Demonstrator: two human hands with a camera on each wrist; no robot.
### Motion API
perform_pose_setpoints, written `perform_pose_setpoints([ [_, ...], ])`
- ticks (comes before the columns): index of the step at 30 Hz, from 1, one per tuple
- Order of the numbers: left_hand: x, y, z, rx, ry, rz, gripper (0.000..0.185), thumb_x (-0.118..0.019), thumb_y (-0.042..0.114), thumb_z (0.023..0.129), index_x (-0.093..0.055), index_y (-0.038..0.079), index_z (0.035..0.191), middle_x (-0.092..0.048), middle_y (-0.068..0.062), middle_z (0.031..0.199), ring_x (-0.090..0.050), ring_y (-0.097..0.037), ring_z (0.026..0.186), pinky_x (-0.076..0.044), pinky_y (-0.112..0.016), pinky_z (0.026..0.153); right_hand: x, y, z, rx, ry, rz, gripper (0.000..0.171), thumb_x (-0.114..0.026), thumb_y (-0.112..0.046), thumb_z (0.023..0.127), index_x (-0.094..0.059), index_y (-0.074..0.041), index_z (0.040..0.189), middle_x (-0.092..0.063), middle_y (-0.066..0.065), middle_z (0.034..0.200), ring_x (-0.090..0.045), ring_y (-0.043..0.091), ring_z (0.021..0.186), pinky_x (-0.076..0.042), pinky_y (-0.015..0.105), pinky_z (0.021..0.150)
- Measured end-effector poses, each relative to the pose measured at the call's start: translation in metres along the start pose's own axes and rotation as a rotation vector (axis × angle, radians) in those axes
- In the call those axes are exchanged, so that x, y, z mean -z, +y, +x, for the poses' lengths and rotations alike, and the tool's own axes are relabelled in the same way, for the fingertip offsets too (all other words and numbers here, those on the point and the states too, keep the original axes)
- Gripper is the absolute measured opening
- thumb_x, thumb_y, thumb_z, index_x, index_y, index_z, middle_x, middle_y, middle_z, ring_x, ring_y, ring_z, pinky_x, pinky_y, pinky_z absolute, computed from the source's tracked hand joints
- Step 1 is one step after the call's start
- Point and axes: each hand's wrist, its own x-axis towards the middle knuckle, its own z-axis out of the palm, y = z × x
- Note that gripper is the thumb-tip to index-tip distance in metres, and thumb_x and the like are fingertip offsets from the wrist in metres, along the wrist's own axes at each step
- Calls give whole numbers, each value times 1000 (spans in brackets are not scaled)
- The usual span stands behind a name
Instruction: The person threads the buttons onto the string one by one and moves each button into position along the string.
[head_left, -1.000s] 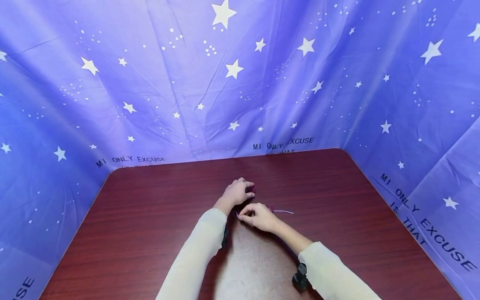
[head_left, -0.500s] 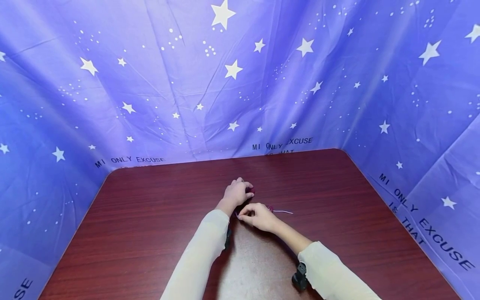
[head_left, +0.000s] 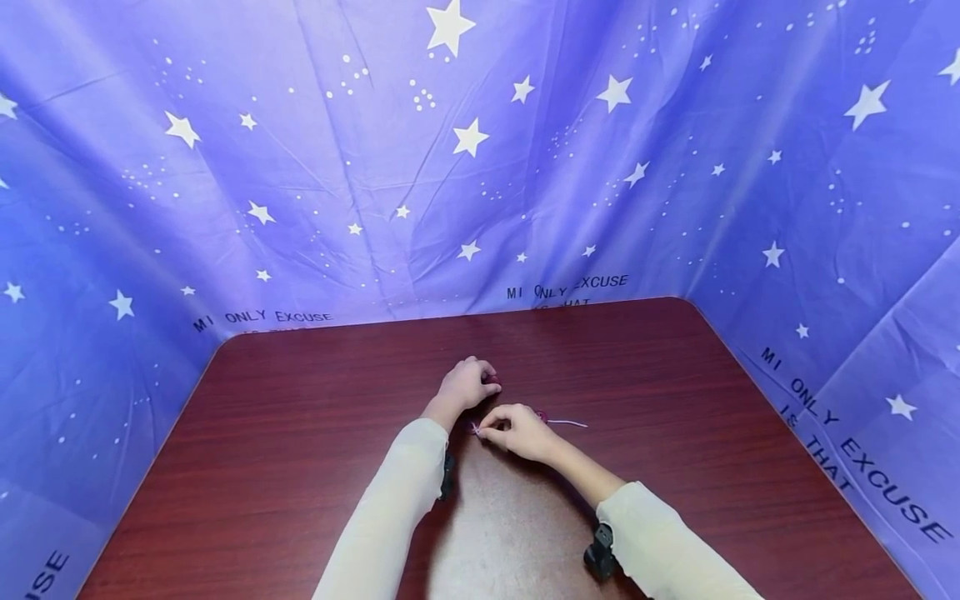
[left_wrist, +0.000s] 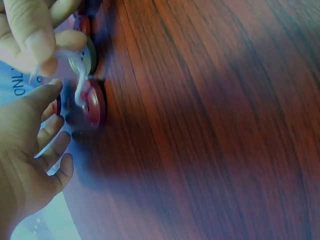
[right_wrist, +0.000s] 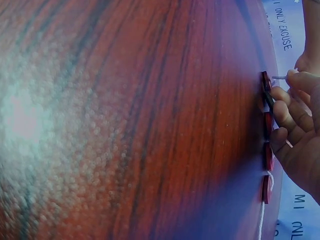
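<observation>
A row of large buttons is threaded on a pale string. In the right wrist view several red buttons (right_wrist: 269,156) stand on edge in line, with a darker one among them. My right hand (head_left: 521,435) pinches the string (left_wrist: 80,87) near the row's left end, just above a red end button (left_wrist: 94,107); a greenish dark button (left_wrist: 84,57) lies beside that one. Slightly farther back, my left hand (head_left: 465,385) holds a separate red button (left_wrist: 58,104) between thumb and fingers, partly hidden by them.
The string's other tail (head_left: 567,423) trails to the right of my right hand on the dark red wooden table (head_left: 300,467). A blue curtain (head_left: 360,167) with white stars hangs behind the table and along its sides.
My left hand has shifted a little to the left with its red button. The right hand stays nearly in place, and a bit more string shows at its fingertips.
</observation>
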Motion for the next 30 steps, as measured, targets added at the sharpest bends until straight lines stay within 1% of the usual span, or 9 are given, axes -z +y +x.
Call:
perform_pose_setpoints([
  [4, 5, -4, -3, 6, -12, -30, 26, -68, 32, 84, -67, 14, 103, -61, -4, 97, -59, -20, 93, -48, -35, 81, 0, 0, 1, 4, 2, -11, 9, -64, -20, 88, -70, -13, 88, -62, -1, 66, -49, 1, 49, -41, 18, 48],
  [9, 8, -9, -5, -1, -12, -56, 25, -69, 29, 84, -67, 13, 103, -62, -4, 98, -60, -19, 94, -48, -35, 84, 0, -1, 2, 14, 3, 5, 9, -64, -19, 88, -70, -12, 88, -64, 1, 69, -48, 2, 49, -41, 18, 47],
  [16, 14, -12, -10, -8, -22, -88, 29, -69, 25, 84, -65, 10, 108, -64, -5, 99, -60, -19, 95, -48, -34, 85, 1, -2, 3, 12, 4, 14, 10, -64, -17, 88, -70, -8, 89, -67, 4, 74, -48, 1, 49, -41, 19, 46],
  [22, 15, -15, -13, 1, -25, -127, 30, -67, 23, 84, -65, 9, 110, -64, -5, 102, -61, -20, 98, -47, -35, 89, 2, -3, 4, 8, 12, 11, 11, -64, -17, 88, -70, -8, 88, -65, 5, 69, -48, 2, 47, -40, 19, 45],
  [30, 18, -16, -17, -3, -14, -171, 29, -67, 23, 84, -65, 10, 109, -65, -6, 103, -61, -21, 99, -47, -37, 90, 3, -2, 6, -1, 31, 26, 11, -64, -16, 88, -69, -7, 87, -64, 9, 66, -49, 7, 47, -40, 19, 44],
])
